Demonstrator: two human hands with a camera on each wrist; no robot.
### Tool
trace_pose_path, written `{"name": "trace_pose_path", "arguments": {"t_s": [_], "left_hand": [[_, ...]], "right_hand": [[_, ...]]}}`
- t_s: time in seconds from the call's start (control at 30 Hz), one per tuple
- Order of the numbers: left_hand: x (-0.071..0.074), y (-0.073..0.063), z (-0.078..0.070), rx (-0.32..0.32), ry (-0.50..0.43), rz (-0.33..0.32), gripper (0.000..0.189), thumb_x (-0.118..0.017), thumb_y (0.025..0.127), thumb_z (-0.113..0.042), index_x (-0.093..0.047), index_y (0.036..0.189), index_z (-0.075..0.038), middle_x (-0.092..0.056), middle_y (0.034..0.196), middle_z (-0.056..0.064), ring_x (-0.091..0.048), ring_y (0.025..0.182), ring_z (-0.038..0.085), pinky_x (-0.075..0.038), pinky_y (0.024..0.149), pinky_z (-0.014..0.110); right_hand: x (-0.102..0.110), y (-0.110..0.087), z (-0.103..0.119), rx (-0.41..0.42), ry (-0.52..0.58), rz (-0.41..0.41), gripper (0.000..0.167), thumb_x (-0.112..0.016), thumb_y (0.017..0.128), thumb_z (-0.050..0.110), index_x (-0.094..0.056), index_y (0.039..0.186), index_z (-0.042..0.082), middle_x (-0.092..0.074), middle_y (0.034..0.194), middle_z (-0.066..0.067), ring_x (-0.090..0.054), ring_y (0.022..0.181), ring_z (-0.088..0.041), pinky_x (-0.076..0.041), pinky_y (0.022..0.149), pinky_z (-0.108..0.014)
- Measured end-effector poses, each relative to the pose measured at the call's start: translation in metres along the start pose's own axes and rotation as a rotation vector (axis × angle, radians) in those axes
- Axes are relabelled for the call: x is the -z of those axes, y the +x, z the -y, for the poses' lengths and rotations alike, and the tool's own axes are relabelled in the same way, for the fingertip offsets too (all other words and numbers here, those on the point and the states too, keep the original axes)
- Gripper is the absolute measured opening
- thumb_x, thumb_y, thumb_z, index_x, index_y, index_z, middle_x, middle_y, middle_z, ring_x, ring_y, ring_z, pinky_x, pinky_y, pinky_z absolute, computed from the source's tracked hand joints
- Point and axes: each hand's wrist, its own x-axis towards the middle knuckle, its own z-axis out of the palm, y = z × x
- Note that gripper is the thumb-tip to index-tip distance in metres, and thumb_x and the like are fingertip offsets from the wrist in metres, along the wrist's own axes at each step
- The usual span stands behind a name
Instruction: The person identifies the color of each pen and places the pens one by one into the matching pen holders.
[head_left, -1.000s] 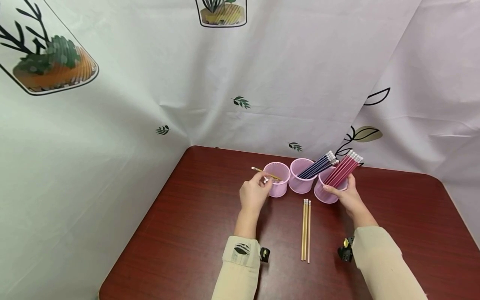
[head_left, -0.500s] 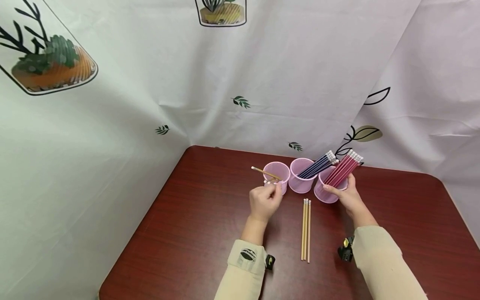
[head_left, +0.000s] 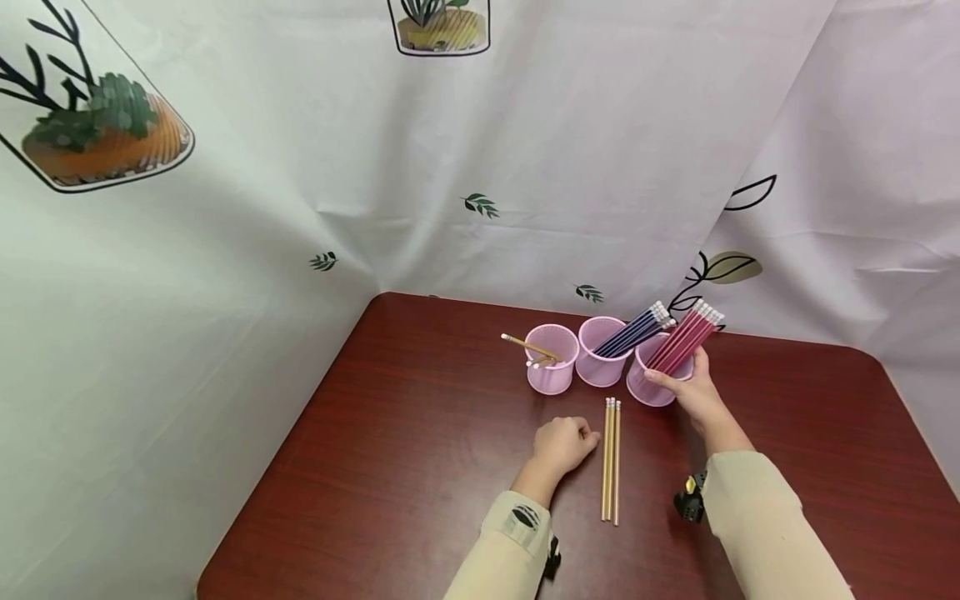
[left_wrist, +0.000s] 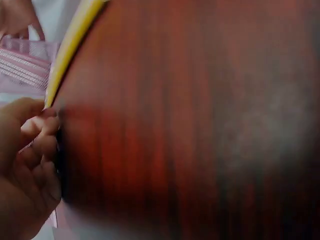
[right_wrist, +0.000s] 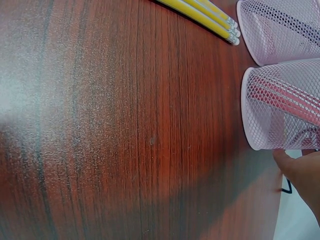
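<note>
My left hand [head_left: 562, 444] is low over the table, just left of several loose yellow pencils [head_left: 606, 458] lying side by side. Its fingers are loosely curled, with the fingertips [left_wrist: 47, 114] close to the yellow shaft in the left wrist view. On the right, my right hand [head_left: 697, 392] grips the side of a pink mesh pencil cup [head_left: 647, 395] filled with red pencils [head_left: 681, 340], which lean right. Left of it, another pink mesh cup [head_left: 597, 377] holds dark blue pencils [head_left: 632, 333]. The leftmost cup [head_left: 550, 383] has several yellow pencils [head_left: 525, 343] slanting left over its rim.
The three cups stand in a row towards the back of the dark red wooden table [head_left: 390, 417]. Behind the table hangs a white cloth [head_left: 420, 167] printed with plants. A wrist camera [head_left: 690, 498] sits at the right sleeve cuff.
My left hand has let go of the pencils at the leftmost cup and moved down and right, beside the loose yellow pencils. My right hand keeps its hold on the cup.
</note>
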Motion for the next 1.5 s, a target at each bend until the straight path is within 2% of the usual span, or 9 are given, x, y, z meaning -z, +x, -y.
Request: {"name": "trace_pose_path", "arguments": {"t_s": [0.1, 0.2, 0.37, 0.47, 0.67, 0.9, 1.23, 1.5], "left_hand": [[-0.002, 0.001, -0.003, 0.044, 0.009, 0.014, 0.029, -0.062, 0.082, -0.045, -0.057, 0.062, -0.025, -0.055, 0.061, -0.011, -0.055, 0.059, 0.009, -0.037, 0.049, 0.026], [0.0, 0.004, -0.008, 0.072, 0.016, 0.059, 0.035, -0.061, 0.081, -0.051, -0.054, 0.06, -0.024, -0.052, 0.059, -0.011, -0.052, 0.057, 0.008, -0.036, 0.049, 0.026], [0.005, 0.008, -0.015, 0.114, 0.048, 0.174, 0.04, -0.063, 0.074, -0.059, -0.054, 0.057, -0.024, -0.054, 0.059, -0.01, -0.055, 0.06, 0.01, -0.038, 0.05, 0.027], [0.007, 0.01, -0.017, 0.133, 0.058, 0.227, 0.039, -0.065, 0.072, -0.059, -0.056, 0.057, -0.024, -0.056, 0.062, -0.01, -0.057, 0.064, 0.012, -0.039, 0.051, 0.028], [0.011, 0.012, -0.019, 0.154, 0.081, 0.28, 0.032, -0.068, 0.072, -0.052, -0.059, 0.06, -0.024, -0.06, 0.068, -0.009, -0.059, 0.07, 0.014, -0.042, 0.054, 0.031], [0.009, 0.015, -0.023, 0.194, 0.118, 0.294, 0.03, -0.069, 0.071, -0.047, -0.064, 0.07, -0.018, -0.067, 0.084, -0.001, -0.061, 0.075, 0.018, -0.045, 0.056, 0.034], [0.003, 0.017, -0.024, 0.251, 0.121, 0.246, 0.037, -0.072, 0.067, -0.051, -0.065, 0.072, -0.016, -0.067, 0.083, 0.002, -0.062, 0.074, 0.019, -0.046, 0.057, 0.035], [0.007, 0.016, -0.022, 0.248, 0.092, 0.254, 0.035, -0.069, 0.068, -0.049, -0.067, 0.074, -0.015, -0.068, 0.085, 0.003, -0.062, 0.074, 0.019, -0.045, 0.056, 0.035]], "right_hand": [[0.0, 0.0, 0.001, -0.004, 0.002, -0.006, 0.098, -0.07, 0.083, 0.02, 0.006, 0.145, 0.012, -0.012, 0.146, -0.024, -0.014, 0.133, -0.036, -0.011, 0.108, -0.049], [0.0, 0.001, 0.0, -0.01, 0.008, -0.012, 0.097, -0.069, 0.084, 0.018, 0.006, 0.146, 0.014, -0.013, 0.147, -0.023, -0.015, 0.133, -0.035, -0.012, 0.109, -0.048], [0.001, 0.001, -0.002, -0.008, 0.006, -0.01, 0.097, -0.068, 0.084, 0.016, 0.007, 0.146, 0.015, -0.012, 0.148, -0.022, -0.014, 0.133, -0.035, -0.011, 0.109, -0.048], [0.001, 0.001, -0.002, -0.006, 0.004, -0.01, 0.098, -0.068, 0.084, 0.017, 0.007, 0.146, 0.015, -0.012, 0.147, -0.023, -0.014, 0.133, -0.035, -0.011, 0.109, -0.048], [0.001, 0.0, -0.002, 0.002, -0.001, -0.012, 0.098, -0.07, 0.083, 0.02, 0.005, 0.146, 0.012, -0.014, 0.145, -0.025, -0.015, 0.132, -0.037, -0.011, 0.108, -0.05], [0.001, -0.001, -0.002, 0.011, -0.001, -0.01, 0.097, -0.07, 0.083, 0.02, 0.005, 0.145, 0.012, -0.015, 0.145, -0.025, -0.016, 0.131, -0.037, -0.012, 0.108, -0.051], [-0.002, 0.002, -0.003, 0.023, 0.03, -0.021, 0.095, -0.07, 0.082, 0.014, 0.001, 0.145, 0.012, -0.017, 0.144, -0.022, -0.019, 0.13, -0.033, -0.013, 0.109, -0.045], [-0.001, 0.003, -0.004, 0.024, 0.029, -0.024, 0.097, -0.071, 0.082, 0.017, 0.001, 0.146, 0.012, -0.016, 0.144, -0.022, -0.018, 0.13, -0.034, -0.013, 0.108, -0.047]]}}
